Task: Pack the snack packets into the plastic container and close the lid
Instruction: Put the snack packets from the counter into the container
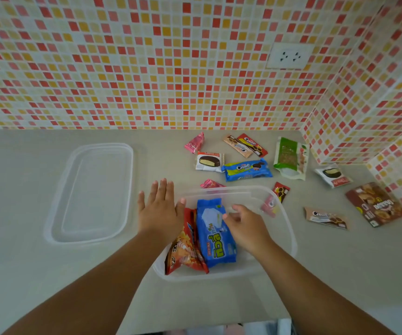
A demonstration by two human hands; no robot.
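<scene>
Right now your clear plastic container [289,228] sits open on the grey counter [26,274], near the front edge, slightly right of centre. Inside it, a blue biscuit packet [213,247] lies lengthwise with an orange-red chips bag [183,250] tucked against its left side. Your right hand [244,226] is down in the container, fingers loosely curled with the tips on the blue packet's right edge; can't tell whether it's a real pinch or just a touch. Your left hand [161,209] hovers flat over the container's left rim, palm down, fingers straight and slightly spread, gripping nothing.

The lid [93,192] lies flat on the counter left of the container, apart from it.

Loose packets are scattered behind and right of the container. A small pink wrapper [210,183] touches the far rim; a small red chocolate packet [280,191] lies just beside the far right corner. Further back: a blue cream-biscuit pack [248,169], a white choco-pie packet [208,162] touching its left end, another pink wrapper [195,143], a tan stick and red stick crossed together [245,145], and a green pouch [290,157]. To the right: a second white pie packet [332,176], a brown cream-biscuit packet [325,217] and a brown box [376,205] near the tiled wall [146,68]. A white socket [290,56] sits on that wall.
</scene>
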